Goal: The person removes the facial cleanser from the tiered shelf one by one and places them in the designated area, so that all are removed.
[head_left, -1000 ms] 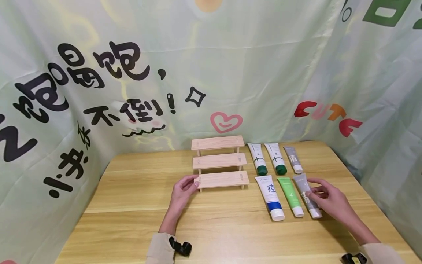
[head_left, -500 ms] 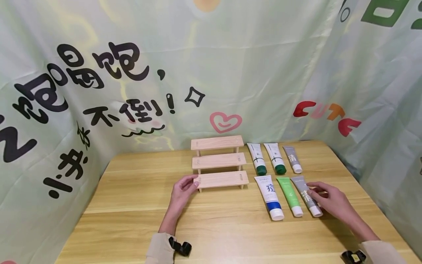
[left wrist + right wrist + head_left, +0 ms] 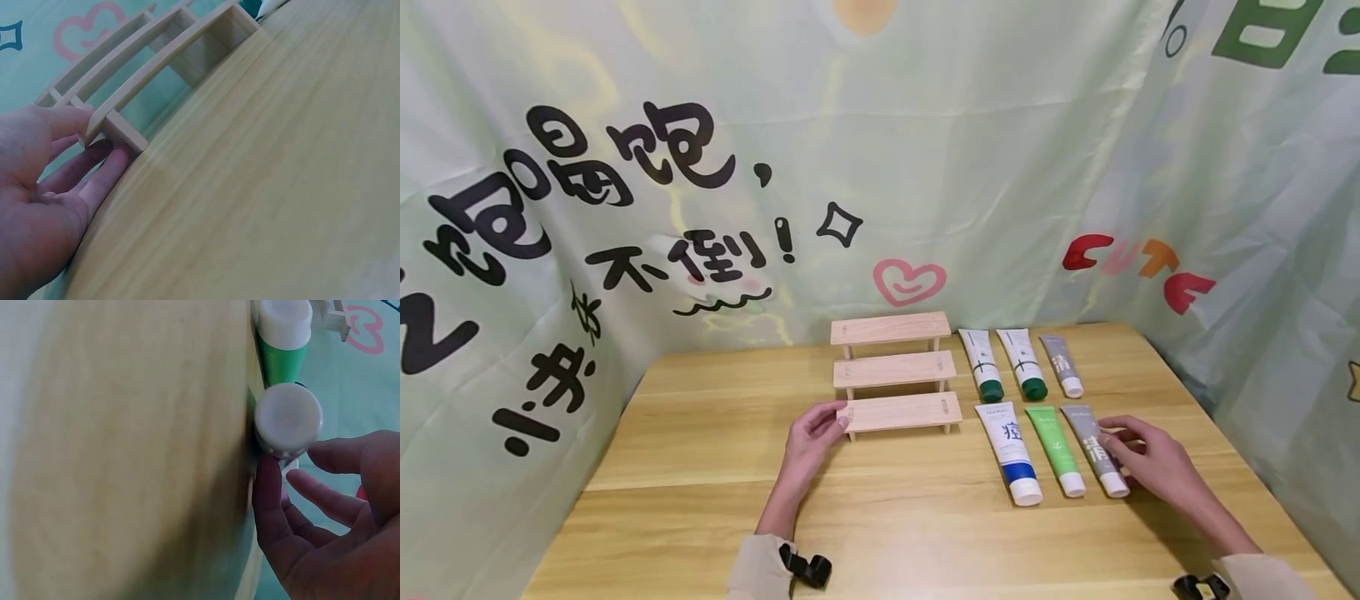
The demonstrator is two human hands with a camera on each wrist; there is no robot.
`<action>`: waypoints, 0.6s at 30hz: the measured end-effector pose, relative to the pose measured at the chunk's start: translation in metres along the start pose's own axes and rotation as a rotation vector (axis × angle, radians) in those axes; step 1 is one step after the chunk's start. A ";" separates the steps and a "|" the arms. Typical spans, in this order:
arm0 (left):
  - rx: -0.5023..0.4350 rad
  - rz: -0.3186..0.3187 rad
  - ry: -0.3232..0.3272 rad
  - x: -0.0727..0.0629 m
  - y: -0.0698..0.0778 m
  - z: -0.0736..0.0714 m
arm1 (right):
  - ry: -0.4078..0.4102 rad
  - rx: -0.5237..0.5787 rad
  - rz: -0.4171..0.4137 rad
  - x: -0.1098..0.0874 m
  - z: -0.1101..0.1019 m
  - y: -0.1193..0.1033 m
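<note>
In the head view, my left hand point(image 3: 811, 437) grips the left end of the front tier of a pale wooden three-step display stand point(image 3: 898, 412). The left wrist view has the thumb on the board's end and the fingers by the stand's leg point(image 3: 127, 131). On the right, my right hand point(image 3: 1153, 458) holds a grey squeeze tube point(image 3: 1093, 446) by its right side, thumb on top. The tube lies flat with its white cap point(image 3: 289, 417) towards me. Left of it lie a green tube point(image 3: 1056, 450) and a white tube with a blue band point(image 3: 1009, 450).
Behind these, two white tubes with dark green caps point(image 3: 980, 362) and a smaller grey tube point(image 3: 1062, 364) form a back row. All rest on a wooden table point(image 3: 700, 467). A printed cloth point(image 3: 1000, 167) hangs along the table's back and sides.
The grey tube under my right hand has turned slightly, its flat end going left, and now lies more in line with the green tube. My left hand stays on the stand.
</note>
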State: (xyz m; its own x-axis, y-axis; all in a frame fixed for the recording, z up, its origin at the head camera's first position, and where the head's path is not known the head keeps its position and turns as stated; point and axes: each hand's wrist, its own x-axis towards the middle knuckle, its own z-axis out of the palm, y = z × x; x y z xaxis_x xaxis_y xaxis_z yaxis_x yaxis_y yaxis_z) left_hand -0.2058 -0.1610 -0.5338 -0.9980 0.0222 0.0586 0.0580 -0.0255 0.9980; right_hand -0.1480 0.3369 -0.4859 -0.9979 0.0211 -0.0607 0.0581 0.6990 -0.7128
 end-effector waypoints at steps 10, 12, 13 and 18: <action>-0.002 0.005 0.000 0.000 -0.001 0.002 | 0.091 -0.021 -0.072 0.006 -0.005 -0.014; 0.003 -0.001 -0.002 0.000 -0.002 0.000 | 0.112 -0.043 -0.107 0.008 -0.001 -0.022; 0.005 -0.005 -0.003 0.000 -0.002 -0.001 | 0.120 -0.045 -0.121 0.010 0.002 -0.026; 0.019 -0.015 -0.016 0.001 0.000 -0.008 | 0.147 -0.038 -0.243 0.019 0.017 -0.044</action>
